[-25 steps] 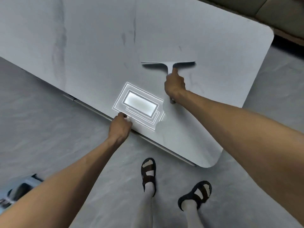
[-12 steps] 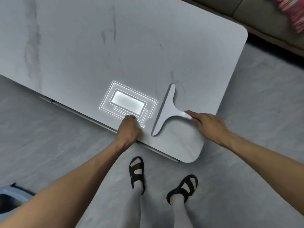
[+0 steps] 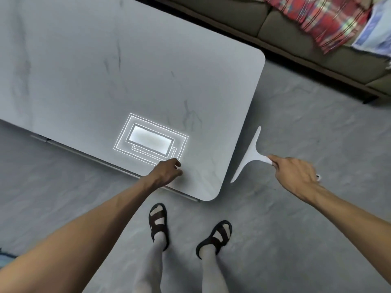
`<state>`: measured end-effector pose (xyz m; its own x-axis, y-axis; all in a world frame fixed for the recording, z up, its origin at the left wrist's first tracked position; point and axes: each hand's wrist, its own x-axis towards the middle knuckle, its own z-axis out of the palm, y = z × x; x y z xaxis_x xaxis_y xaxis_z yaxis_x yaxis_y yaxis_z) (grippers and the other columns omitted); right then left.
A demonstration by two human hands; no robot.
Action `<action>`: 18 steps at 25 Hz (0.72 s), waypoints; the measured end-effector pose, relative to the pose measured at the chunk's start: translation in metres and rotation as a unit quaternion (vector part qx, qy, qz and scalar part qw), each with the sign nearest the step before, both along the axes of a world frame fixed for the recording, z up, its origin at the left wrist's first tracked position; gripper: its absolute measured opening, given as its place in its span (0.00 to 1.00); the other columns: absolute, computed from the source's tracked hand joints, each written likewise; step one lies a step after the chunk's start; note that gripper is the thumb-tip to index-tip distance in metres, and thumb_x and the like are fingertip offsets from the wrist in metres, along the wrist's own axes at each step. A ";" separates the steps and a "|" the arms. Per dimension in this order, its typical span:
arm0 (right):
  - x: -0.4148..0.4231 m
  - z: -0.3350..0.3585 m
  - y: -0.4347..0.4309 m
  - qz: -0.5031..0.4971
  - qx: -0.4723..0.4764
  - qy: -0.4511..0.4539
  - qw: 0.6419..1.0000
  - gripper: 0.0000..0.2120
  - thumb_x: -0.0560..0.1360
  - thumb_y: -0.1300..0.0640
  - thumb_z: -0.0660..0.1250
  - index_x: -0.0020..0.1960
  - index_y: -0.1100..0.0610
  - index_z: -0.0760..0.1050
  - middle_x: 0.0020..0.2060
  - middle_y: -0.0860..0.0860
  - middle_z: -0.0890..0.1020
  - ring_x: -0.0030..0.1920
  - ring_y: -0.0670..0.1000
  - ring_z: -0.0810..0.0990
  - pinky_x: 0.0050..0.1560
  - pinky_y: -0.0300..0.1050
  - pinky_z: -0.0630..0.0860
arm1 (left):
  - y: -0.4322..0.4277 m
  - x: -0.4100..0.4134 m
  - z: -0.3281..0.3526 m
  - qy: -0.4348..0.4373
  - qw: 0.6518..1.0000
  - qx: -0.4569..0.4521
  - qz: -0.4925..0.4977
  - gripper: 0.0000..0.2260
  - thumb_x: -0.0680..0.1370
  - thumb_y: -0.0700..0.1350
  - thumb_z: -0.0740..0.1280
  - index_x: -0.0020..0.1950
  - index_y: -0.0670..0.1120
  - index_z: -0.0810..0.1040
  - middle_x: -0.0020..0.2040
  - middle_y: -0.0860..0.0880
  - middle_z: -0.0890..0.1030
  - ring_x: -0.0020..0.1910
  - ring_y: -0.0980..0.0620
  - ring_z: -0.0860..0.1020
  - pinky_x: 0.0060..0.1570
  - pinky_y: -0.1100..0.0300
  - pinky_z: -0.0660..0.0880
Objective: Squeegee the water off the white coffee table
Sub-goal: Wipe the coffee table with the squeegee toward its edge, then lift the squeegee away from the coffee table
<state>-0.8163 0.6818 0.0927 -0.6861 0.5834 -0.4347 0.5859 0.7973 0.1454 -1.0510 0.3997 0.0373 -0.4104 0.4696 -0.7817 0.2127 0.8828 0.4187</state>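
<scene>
The white coffee table [image 3: 88, 66] with faint grey veins fills the upper left, its rounded right end near the middle of the view. My right hand [image 3: 296, 176] grips the handle of a white squeegee [image 3: 250, 154]. The blade hangs over the floor just past the table's right edge, clear of the top. My left hand [image 3: 167, 172] rests with curled fingers on the table's near edge, beside a bright reflection of a ceiling light [image 3: 150, 140]. I cannot make out water on the surface.
A brown sofa [image 3: 296, 45] runs along the back right, with a red plaid cloth [image 3: 330, 20] lying on it. Grey floor [image 3: 306, 123] lies between the table's end and the sofa. My sandalled feet [image 3: 160, 223] stand close to the table's near corner.
My right hand has pulled the squeegee from the middle of the table rightward, across the end and off the right edge. My left hand stays on the near edge.
</scene>
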 end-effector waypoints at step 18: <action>-0.142 0.297 -0.264 -0.238 -0.698 0.094 0.669 0.08 0.79 0.68 0.59 0.42 0.61 0.73 0.40 0.56 0.80 0.42 0.52 0.77 0.43 0.38 0.73 | -0.162 0.067 0.363 -0.027 0.947 0.186 0.259 0.18 0.67 0.61 0.71 0.44 0.47 0.81 0.36 0.50 0.85 0.33 0.53 0.83 0.32 0.63 0.77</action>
<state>-0.9580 0.4173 0.3894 -0.6864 -0.1285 -0.7158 0.7247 -0.2029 -0.6585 -0.9844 0.2372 0.3998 -0.6256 0.4636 -0.6274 -0.2393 0.6514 0.7200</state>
